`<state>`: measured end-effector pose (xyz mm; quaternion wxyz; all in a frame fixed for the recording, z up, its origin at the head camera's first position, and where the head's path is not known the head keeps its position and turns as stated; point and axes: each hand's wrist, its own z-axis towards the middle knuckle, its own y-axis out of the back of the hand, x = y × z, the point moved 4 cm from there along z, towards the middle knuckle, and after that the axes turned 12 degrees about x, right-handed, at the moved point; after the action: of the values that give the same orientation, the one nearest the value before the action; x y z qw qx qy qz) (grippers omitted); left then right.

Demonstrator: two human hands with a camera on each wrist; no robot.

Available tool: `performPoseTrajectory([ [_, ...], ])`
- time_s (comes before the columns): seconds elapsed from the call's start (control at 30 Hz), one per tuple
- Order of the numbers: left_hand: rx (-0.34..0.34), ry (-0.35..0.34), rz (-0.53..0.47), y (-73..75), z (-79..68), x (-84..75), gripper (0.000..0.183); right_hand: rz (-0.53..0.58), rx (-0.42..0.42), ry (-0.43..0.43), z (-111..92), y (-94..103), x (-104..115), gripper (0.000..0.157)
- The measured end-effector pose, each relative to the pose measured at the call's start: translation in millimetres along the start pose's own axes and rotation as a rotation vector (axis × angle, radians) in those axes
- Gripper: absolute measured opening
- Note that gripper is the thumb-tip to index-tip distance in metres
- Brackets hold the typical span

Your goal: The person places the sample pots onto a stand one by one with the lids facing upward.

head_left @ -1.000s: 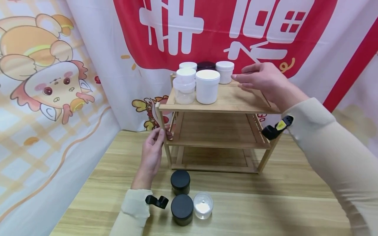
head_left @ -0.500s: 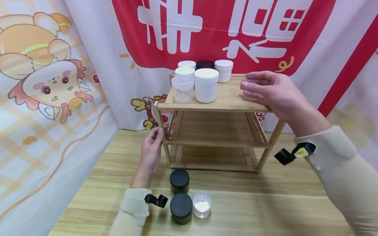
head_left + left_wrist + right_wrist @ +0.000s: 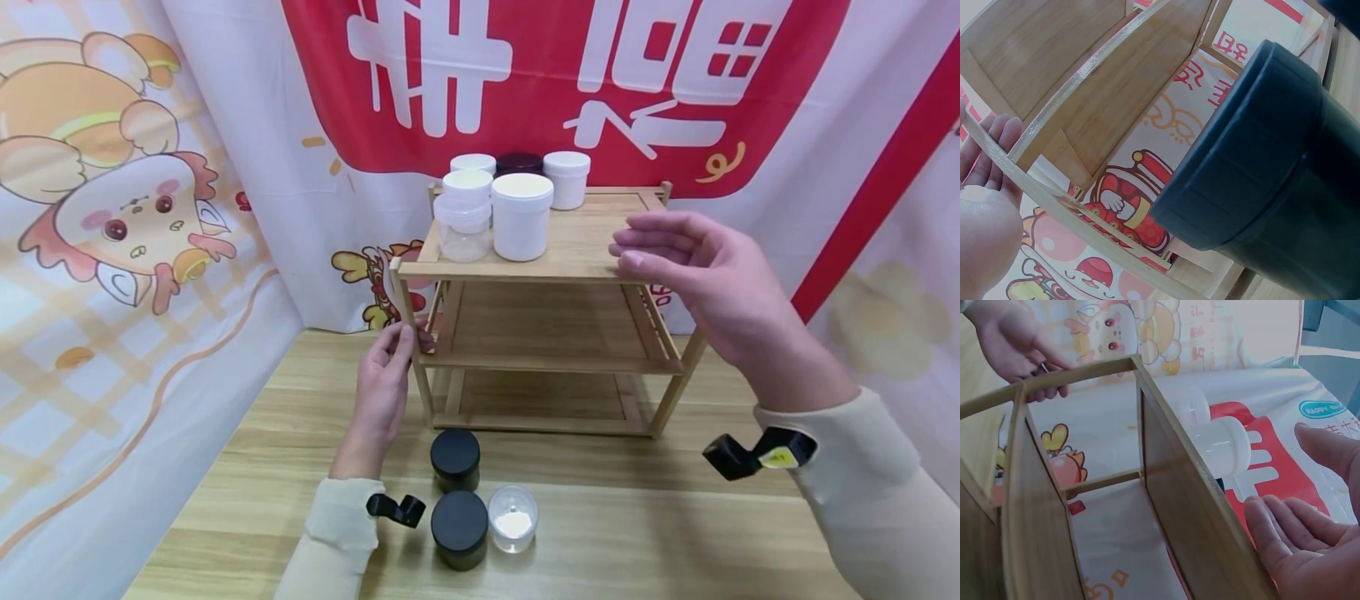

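Note:
My left hand (image 3: 384,379) grips the front left post of a three-tier wooden shelf (image 3: 517,271), thumb in front and fingers round behind. In the right wrist view, the same hand (image 3: 1022,347) holds that post from outside. My right hand (image 3: 697,279) hovers by the front right corner of the top tier, fingers slightly bent and holding nothing. On the left part of the top tier stand a large white jar (image 3: 521,218), a clear lidded jar (image 3: 462,229), a white jar (image 3: 567,182) behind, a dark-lidded jar (image 3: 519,164) and other white-lidded ones.
Before the shelf, two black jars (image 3: 455,458) and a clear jar (image 3: 513,521) stand on the wooden table (image 3: 615,533). One black jar (image 3: 1241,156) looms large in the left wrist view. Printed curtains (image 3: 225,83) hang at the back and left.
My right hand has drawn back from beside the rear white jar, toward me and down, to the shelf's front right corner. The left hand keeps its hold on the post; the jars stay put.

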<state>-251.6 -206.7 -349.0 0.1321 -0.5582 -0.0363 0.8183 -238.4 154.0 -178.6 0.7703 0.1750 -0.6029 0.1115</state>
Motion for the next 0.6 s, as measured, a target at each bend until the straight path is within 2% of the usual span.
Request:
performPoseTrajectory([
  [0.2,-0.003,0.003,-0.007,-0.7,0.0,0.2,0.024,0.085,0.021,0.116,-16.5,-5.8,-16.4,0.05],
  [0.3,-0.004,0.013,-0.012,-0.9,-0.4,0.6,0.024,0.073,0.034,0.153,-23.6,-7.4,-24.9,0.045],
  [0.43,-0.008,0.012,-0.011,0.6,-0.8,0.7,0.024,0.032,0.061,0.157,-31.0,-11.5,-36.6,0.042],
  [0.6,-0.007,0.014,-0.005,1.8,-1.5,0.4,0.024,-0.01,0.097,0.116,-37.2,-17.5,-58.8,0.039],
])
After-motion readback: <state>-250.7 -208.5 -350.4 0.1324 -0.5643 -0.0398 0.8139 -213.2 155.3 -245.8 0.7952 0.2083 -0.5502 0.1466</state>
